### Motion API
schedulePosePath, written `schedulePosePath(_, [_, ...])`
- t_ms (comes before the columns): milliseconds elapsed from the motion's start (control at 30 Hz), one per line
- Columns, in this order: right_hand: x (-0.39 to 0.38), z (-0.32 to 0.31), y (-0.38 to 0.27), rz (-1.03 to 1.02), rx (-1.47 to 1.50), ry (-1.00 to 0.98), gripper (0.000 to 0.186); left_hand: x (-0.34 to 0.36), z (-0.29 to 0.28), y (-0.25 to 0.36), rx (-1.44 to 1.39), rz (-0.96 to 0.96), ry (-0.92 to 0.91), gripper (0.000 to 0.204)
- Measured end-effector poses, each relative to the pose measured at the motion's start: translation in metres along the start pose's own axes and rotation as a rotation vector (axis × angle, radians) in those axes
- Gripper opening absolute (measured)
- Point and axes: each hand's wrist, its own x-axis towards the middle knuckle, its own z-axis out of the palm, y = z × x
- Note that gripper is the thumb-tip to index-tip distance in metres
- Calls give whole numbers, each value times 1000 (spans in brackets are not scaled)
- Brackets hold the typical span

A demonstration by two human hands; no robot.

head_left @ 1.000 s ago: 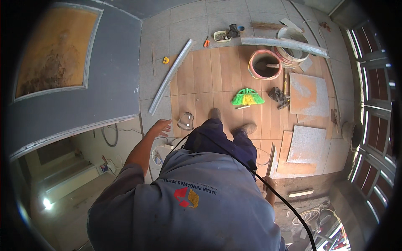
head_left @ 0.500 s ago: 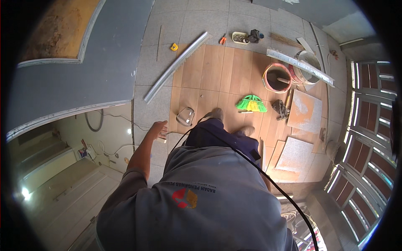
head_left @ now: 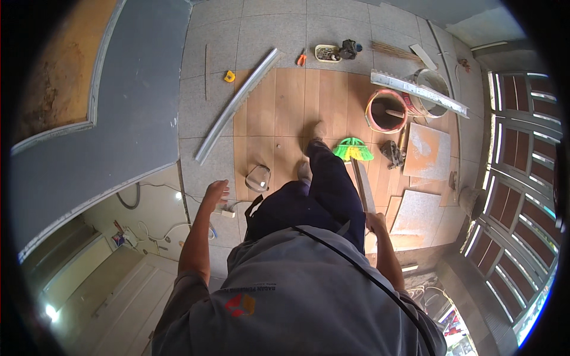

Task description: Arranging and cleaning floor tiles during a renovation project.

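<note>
My right hand point(head_left: 375, 223) is closed round a long, flat, greyish bar point(head_left: 360, 181) beside my right leg. The bar points forward and its far end reaches close to a green and yellow broom head point(head_left: 353, 149) on the floor. My left hand point(head_left: 218, 194) hangs away from my body with fingers loosely bent and nothing visible in it. A pale power socket block point(head_left: 225, 213) with a cable lies on the floor below that hand. To its right sits a clear, rounded thing with a dark rim point(head_left: 258, 178); its kind I cannot make out.
A long metal profile point(head_left: 237, 107) lies ahead left, near a yellow tape measure point(head_left: 230, 76). Orange-handled pliers point(head_left: 301, 59) and a small tray point(head_left: 328, 53) lie farther off. Ahead right stand a bucket point(head_left: 369, 118), another metal profile point(head_left: 418, 92) and tile pieces point(head_left: 427, 151).
One foot has stepped forward on the wood-look tiles. My right hand and the long bar have come into view at the right. My left hand has shifted slightly back and left.
</note>
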Motion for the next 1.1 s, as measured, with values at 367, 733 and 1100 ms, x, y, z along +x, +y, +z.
schedulePosePath(367, [67,2,-200,-166,-430,34,43,44,15,104,74,-47,4,53])
schedulePosePath(733, [140,115,-342,-316,-355,18,52,147,1,164,443,166,100,50])
schedulePosePath(1100, [231,306,-433,-440,-105,167,59,418,-37,202,808,368,176,50])
